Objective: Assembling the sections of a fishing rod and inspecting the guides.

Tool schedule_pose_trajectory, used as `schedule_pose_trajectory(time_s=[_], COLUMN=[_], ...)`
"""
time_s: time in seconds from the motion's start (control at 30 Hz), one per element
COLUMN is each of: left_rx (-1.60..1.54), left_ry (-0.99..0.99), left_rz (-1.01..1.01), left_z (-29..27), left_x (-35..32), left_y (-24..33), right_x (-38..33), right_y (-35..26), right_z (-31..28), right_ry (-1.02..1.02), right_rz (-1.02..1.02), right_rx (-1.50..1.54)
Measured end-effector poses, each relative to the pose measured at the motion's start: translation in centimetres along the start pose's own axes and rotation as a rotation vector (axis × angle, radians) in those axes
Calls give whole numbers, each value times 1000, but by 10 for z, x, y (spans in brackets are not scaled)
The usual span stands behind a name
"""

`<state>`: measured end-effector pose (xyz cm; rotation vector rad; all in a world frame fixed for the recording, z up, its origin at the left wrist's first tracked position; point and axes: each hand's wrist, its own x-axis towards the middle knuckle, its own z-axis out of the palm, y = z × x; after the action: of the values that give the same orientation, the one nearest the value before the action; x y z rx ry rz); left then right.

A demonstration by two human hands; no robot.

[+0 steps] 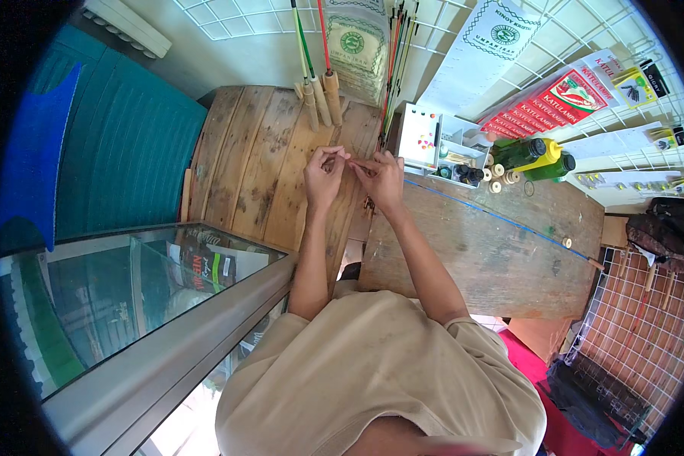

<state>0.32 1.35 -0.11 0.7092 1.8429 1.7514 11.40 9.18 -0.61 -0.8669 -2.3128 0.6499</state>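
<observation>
Both hands, left hand and right hand, sit together over the bench, pinching a thin rod lying crosswise between the fingertips, equally near both.

We see the glass case left of the bench; bottles stand on the bench's far right.

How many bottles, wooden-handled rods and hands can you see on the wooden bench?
Bottles: 2, one yellow bottle and one green bottle
Wooden-handled rods: 3, leaning at the back
Hands: 2, left hand and right hand, fingers pinched together
Total: 7
</observation>
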Motion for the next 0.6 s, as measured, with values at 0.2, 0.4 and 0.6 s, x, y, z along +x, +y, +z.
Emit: schedule_pose_trajectory(time_s=[0.2, 0.4, 0.6], left_rx=[-35, 55, -71], left_ry=[-2, 17, 23], left_rz=[-31, -28, -47], left_z=[-2, -2, 1], left_x=[-2, -2, -4], left_y=[-4, 0, -3], right_x=[-1, 0, -2], right_y=[-1, -4, -3], right_z=[5, 4, 10], right_ry=[5, 7, 73], right_rz=[12, 1, -21], right_rx=[31, 97, 243])
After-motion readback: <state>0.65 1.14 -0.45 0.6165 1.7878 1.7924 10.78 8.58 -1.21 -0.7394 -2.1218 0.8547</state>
